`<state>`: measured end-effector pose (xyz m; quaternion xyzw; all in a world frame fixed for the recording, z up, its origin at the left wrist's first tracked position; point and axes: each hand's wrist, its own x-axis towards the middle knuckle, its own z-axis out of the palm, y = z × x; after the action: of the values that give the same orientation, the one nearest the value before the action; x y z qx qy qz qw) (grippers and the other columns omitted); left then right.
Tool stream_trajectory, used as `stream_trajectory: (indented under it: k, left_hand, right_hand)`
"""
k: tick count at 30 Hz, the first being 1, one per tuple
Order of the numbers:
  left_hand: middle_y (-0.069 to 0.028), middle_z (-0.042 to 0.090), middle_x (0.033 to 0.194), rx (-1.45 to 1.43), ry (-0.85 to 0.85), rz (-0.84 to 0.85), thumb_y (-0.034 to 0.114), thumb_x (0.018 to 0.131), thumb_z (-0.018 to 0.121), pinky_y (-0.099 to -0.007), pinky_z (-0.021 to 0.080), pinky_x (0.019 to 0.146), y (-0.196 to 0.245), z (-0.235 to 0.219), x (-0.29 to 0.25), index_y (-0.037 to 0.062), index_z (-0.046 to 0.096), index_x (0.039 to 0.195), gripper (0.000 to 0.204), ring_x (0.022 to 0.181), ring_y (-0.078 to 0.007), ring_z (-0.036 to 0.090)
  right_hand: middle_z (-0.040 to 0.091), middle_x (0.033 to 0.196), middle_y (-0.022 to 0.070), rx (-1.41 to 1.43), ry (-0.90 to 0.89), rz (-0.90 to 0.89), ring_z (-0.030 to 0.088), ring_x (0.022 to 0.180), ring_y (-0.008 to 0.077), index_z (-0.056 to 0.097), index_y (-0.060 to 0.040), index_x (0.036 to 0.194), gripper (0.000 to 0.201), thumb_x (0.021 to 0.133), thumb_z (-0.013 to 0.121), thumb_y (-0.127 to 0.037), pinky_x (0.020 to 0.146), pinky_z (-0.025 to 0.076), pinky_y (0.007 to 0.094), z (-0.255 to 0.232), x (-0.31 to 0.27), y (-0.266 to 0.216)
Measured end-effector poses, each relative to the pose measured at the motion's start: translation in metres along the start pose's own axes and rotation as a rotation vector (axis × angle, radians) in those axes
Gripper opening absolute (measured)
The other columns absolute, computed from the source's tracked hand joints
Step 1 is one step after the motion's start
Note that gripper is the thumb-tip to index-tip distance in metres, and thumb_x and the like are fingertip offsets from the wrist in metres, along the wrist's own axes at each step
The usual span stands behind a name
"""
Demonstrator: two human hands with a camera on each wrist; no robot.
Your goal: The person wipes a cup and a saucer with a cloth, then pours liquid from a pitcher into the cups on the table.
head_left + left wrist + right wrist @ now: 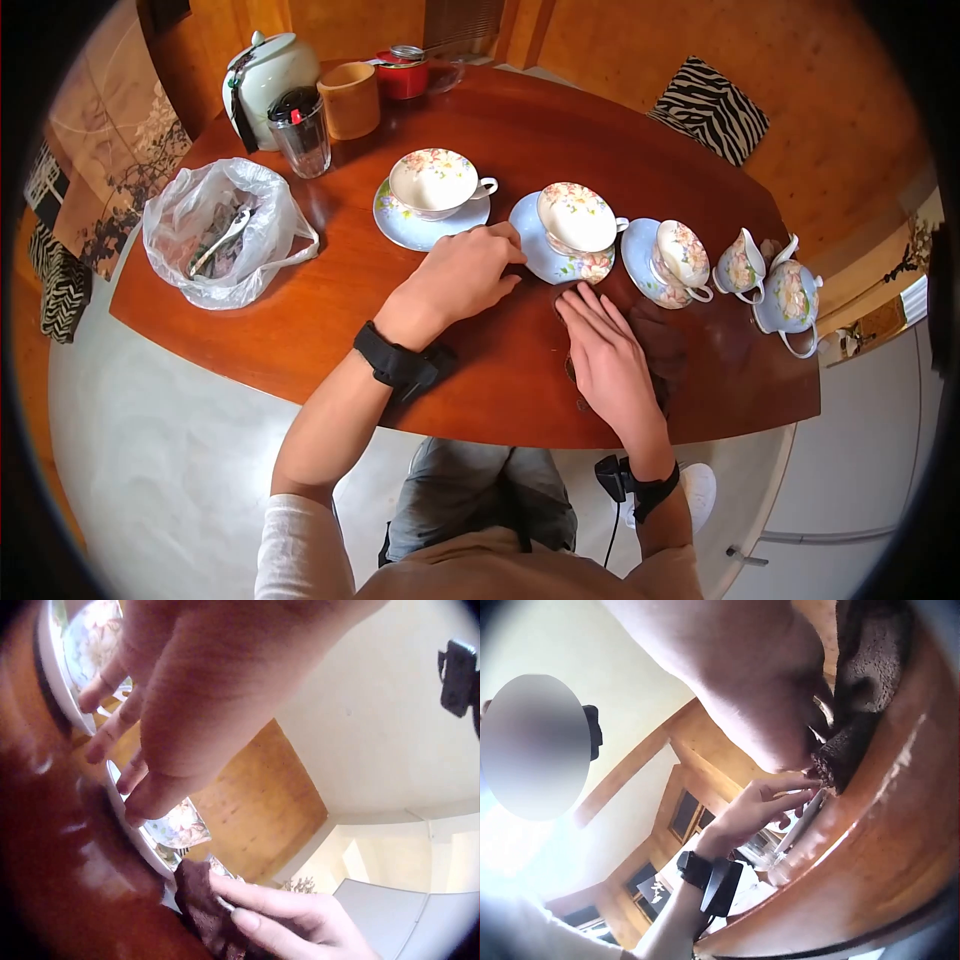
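Note:
In the head view, the left hand [460,272] is over the table by the blue saucer [405,230] under the left cup [435,183]. Its fingers [112,739] are spread near the saucer rims in the left wrist view, holding nothing; contact with a rim is unclear. A dark brown cloth [655,345] lies around and under the right hand [612,355], below the middle cup [577,218] and its saucer [540,250]. Thumb and finger of the right hand [300,922] pinch this cloth [199,904], with a small shiny edge beside the thumb.
A third cup [682,255] on its saucer, a creamer [741,266] and a teapot [793,295] stand at the right. At the left are a plastic bag [225,235], a glass [302,140], a white jar [275,80], a wooden cup [350,100] and a red container [404,75].

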<state>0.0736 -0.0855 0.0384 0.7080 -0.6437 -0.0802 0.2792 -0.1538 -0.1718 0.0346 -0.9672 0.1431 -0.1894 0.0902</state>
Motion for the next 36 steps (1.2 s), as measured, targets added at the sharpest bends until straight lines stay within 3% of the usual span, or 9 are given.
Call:
stream_trajectory:
  k: [8,12,15,22,25,27,28,31,36]
  left_hand:
    - [-0.0075,0.066,0.122,-0.018,0.006,0.024,0.01,0.085,0.071,-0.0417,0.053,0.09,-0.006,0.003,0.001,0.0027,0.074,0.109,0.025,0.105,-0.0321,0.066]
    - [-0.0073,0.066,0.122,-0.024,0.001,0.014,0.011,0.085,0.072,-0.0417,0.054,0.091,-0.004,0.001,0.0,0.0025,0.074,0.109,0.025,0.104,-0.0323,0.066]
    - [-0.007,0.066,0.122,-0.021,-0.003,-0.005,0.012,0.085,0.072,-0.0418,0.054,0.091,-0.003,0.0,0.0,0.0022,0.074,0.109,0.025,0.103,-0.0324,0.066]
    - [-0.0076,0.066,0.123,-0.053,0.0,0.025,0.012,0.085,0.073,-0.0418,0.053,0.091,-0.007,0.002,0.0,0.0031,0.073,0.109,0.026,0.106,-0.032,0.065]
    - [-0.0058,0.065,0.125,-0.048,-0.019,0.027,0.014,0.086,0.072,-0.042,0.054,0.091,-0.007,0.002,0.001,0.0048,0.073,0.11,0.026,0.107,-0.0305,0.066]
    - [-0.0056,0.065,0.125,-0.05,-0.023,0.034,0.015,0.086,0.072,-0.0421,0.054,0.091,-0.004,0.0,0.001,0.0056,0.073,0.111,0.026,0.107,-0.0308,0.065]
    - [-0.0128,0.066,0.121,-0.089,-0.031,0.041,0.012,0.085,0.074,-0.041,0.051,0.093,-0.001,-0.004,0.001,0.0015,0.072,0.113,0.03,0.107,-0.0344,0.064]
    - [-0.0101,0.067,0.121,-0.022,-0.052,0.09,0.016,0.085,0.074,-0.0419,0.053,0.091,0.0,-0.01,0.005,0.0046,0.071,0.115,0.032,0.107,-0.0325,0.065]
    - [-0.0158,0.07,0.105,-0.138,-0.062,0.052,0.008,0.081,0.077,-0.0363,0.054,0.081,0.045,-0.026,0.021,-0.0031,0.067,0.117,0.039,0.089,-0.0297,0.068]
  right_hand:
    - [0.045,0.15,0.0164,-0.199,-0.161,-0.102,0.032,0.148,0.0312,0.046,0.0083,0.14,0.051,0.09,0.049,-0.001,0.123,0.028,0.0441,0.019,0.014,-0.005]
    - [0.046,0.15,0.0154,-0.216,-0.208,-0.071,0.035,0.146,0.0307,0.047,0.0063,0.141,0.052,0.089,0.05,-0.001,0.122,0.029,0.0431,0.009,-0.001,0.0]
    - [0.053,0.139,0.0152,-0.223,-0.172,-0.072,0.039,0.143,0.0315,0.053,0.0046,0.135,0.05,0.085,0.057,0.001,0.121,0.029,0.0508,-0.007,-0.014,0.0]
    - [0.058,0.111,0.009,-0.139,0.003,0.032,0.054,0.12,0.0291,0.068,-0.0038,0.113,0.03,0.084,0.071,-0.009,0.117,0.033,0.0554,-0.033,-0.056,0.01]
    - [0.057,0.109,0.0092,-0.118,0.075,0.14,0.055,0.116,0.0299,0.069,-0.0053,0.109,0.029,0.081,0.073,-0.009,0.116,0.035,0.0557,-0.043,-0.075,0.021]
    - [0.058,0.109,0.009,-0.126,0.176,0.202,0.056,0.112,0.0309,0.068,-0.0064,0.104,0.028,0.078,0.077,-0.011,0.108,0.041,0.0515,-0.041,-0.086,0.035]
    - [0.058,0.109,0.009,-0.114,0.228,0.243,0.057,0.112,0.0311,0.068,-0.0062,0.103,0.028,0.078,0.078,-0.011,0.106,0.042,0.0502,-0.04,-0.091,0.041]
    - [0.059,0.11,0.009,-0.049,0.371,0.341,0.057,0.11,0.0318,0.068,-0.0067,0.101,0.03,0.074,0.081,-0.013,0.096,0.046,0.0445,-0.029,-0.106,0.059]
    - [0.056,0.116,0.0086,0.085,0.466,0.364,0.057,0.108,0.0309,0.07,-0.0085,0.103,0.035,0.071,0.084,-0.012,0.093,0.047,0.041,-0.026,-0.123,0.065]
